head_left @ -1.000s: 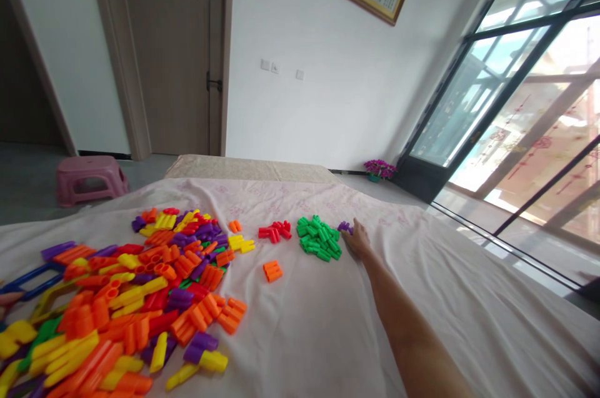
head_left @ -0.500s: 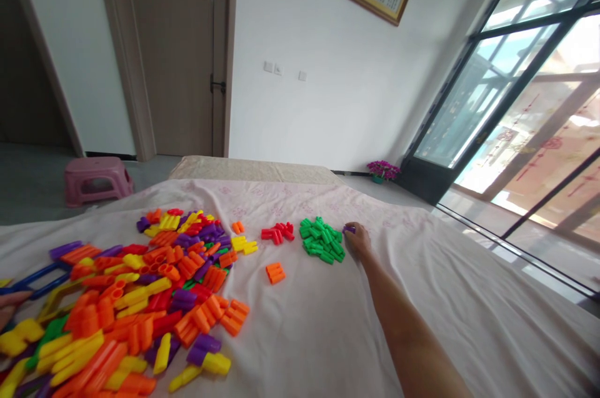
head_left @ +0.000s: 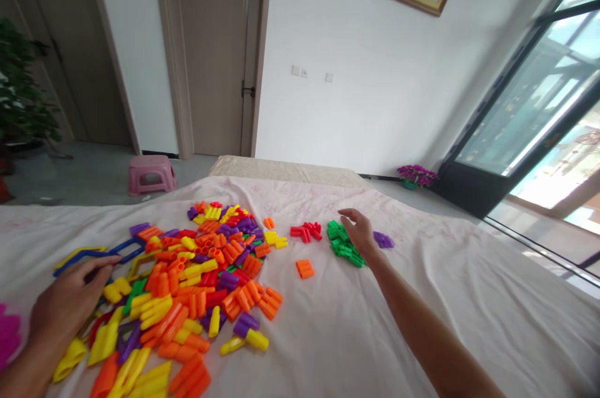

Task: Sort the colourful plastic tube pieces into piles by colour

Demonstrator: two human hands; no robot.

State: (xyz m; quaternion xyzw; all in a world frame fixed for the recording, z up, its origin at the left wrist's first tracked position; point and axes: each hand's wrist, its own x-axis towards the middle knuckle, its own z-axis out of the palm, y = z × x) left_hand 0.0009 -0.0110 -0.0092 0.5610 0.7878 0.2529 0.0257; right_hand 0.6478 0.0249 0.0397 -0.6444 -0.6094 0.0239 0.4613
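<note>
At the left, my left hand [head_left: 75, 295] has its thumb and fingers pinched on a blue angular plastic frame [head_left: 129, 251] at the edge of a mixed heap of toy pieces. My right hand [head_left: 360, 232] is over the right side of a pile of green tube-shaped building pieces [head_left: 341, 247], fingers apart and nothing in them. Just right of it, purple pieces [head_left: 384, 240] lie on the cloth. The heap holds orange pieces [head_left: 225, 251], yellow pieces [head_left: 157, 310] and others in red, purple and green.
A small red group [head_left: 306, 232] and a lone orange piece [head_left: 305, 269] lie between heap and green pile. A pale patterned sheet [head_left: 323, 329] covers the surface. Beyond stand a pink stool [head_left: 151, 174] and a pot of magenta flowers [head_left: 416, 176].
My right hand has let go of a purple piece right of the green pile and moved back left over the green ones. The view has turned left, showing more of my left hand.
</note>
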